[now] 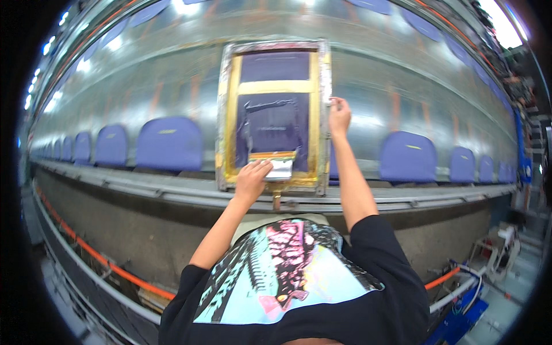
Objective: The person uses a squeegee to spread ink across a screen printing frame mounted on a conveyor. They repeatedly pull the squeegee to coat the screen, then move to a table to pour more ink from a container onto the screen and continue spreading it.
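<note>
In front of me a screen printing frame (325, 75) lies over the long metal table, its mesh dark purple and bordered with yellow tape. A streak of dark ink crosses the upper part of the main mesh window. Near the frame's close end sits a squeegee (280, 169) with a silvery holder and an orange-brown edge. My left hand (251, 179) is closed on the squeegee's left part. My right hand (340, 117) is at the frame's right side, its fingers closed around the rim; the fingertips are small and partly hidden.
Purple rounded fabric-like pieces (169, 144) lie in a row along the table (356, 103) on both sides of the frame, with another row at the far side. A metal rail (379, 198) runs along the near edge. An orange pipe (103, 261) passes below left; blue equipment (460, 316) stands lower right.
</note>
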`<state>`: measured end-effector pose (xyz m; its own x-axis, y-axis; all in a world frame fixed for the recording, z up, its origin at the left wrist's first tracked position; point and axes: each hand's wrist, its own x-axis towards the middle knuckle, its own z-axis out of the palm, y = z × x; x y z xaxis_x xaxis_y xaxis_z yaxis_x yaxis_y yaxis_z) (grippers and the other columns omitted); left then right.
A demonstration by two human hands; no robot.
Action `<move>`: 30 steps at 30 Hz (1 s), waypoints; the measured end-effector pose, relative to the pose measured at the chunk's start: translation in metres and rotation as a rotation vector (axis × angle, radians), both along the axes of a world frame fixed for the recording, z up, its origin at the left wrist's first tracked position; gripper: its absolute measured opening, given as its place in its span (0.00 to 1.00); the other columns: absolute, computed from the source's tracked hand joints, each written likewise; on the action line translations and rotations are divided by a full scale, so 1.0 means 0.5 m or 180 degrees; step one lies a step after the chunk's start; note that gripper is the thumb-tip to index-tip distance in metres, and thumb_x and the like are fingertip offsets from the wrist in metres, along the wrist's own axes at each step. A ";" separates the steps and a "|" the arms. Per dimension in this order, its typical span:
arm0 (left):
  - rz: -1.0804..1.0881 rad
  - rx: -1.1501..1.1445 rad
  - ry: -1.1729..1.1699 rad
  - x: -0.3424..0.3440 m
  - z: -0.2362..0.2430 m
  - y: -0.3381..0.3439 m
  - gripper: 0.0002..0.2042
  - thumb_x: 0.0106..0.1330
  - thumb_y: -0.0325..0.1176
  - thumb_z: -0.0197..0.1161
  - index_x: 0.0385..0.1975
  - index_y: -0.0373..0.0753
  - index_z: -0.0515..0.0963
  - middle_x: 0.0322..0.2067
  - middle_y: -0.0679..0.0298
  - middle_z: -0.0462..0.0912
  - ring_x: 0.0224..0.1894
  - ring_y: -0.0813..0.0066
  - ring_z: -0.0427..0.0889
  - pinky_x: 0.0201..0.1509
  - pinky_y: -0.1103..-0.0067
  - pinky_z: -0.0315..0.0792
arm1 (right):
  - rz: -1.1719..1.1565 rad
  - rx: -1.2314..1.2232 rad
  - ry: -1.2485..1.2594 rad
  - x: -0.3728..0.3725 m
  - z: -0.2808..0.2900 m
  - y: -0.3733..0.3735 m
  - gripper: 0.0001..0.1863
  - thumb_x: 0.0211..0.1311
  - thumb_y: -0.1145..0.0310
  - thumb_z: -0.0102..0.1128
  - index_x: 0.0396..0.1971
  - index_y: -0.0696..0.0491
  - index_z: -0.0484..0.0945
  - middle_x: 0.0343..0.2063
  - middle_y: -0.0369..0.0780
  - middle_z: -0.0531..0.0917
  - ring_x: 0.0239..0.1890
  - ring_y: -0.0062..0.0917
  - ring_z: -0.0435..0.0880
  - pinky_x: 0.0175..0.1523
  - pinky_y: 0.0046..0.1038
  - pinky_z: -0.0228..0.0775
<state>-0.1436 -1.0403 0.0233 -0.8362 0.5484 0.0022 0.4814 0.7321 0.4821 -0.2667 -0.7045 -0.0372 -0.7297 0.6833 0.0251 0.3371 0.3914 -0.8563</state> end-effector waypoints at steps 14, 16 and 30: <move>0.0352 -0.0197 -0.0085 0.029 -0.012 0.043 0.25 0.55 0.22 0.65 0.56 0.47 0.83 0.58 0.66 0.85 0.59 0.59 0.83 0.60 0.64 0.75 | 0.0205 -0.0500 0.0034 0.049 -0.073 -0.005 0.11 0.73 0.62 0.59 0.42 0.51 0.86 0.33 0.44 0.88 0.35 0.33 0.85 0.44 0.36 0.74; 0.0362 -0.0241 -0.0044 0.026 -0.011 0.032 0.25 0.56 0.22 0.65 0.56 0.48 0.83 0.58 0.67 0.85 0.60 0.59 0.83 0.62 0.63 0.74 | 0.0169 -0.0480 0.0016 0.035 -0.041 -0.020 0.11 0.73 0.62 0.58 0.42 0.51 0.86 0.31 0.45 0.87 0.33 0.36 0.85 0.44 0.37 0.74; 0.0104 -0.0274 0.0349 -0.071 -0.037 0.025 0.24 0.57 0.17 0.61 0.50 0.53 0.86 0.52 0.68 0.88 0.55 0.62 0.86 0.56 0.64 0.77 | -0.0065 -0.0330 -0.0544 0.034 -0.049 -0.009 0.11 0.74 0.59 0.58 0.42 0.48 0.86 0.23 0.44 0.84 0.28 0.38 0.83 0.40 0.40 0.72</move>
<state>-0.1789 -1.0278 0.0050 -0.8510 0.5230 0.0486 0.5029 0.7845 0.3628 -0.2494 -0.7091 -0.0615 -0.7034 0.6904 -0.1692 0.4880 0.2959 -0.8212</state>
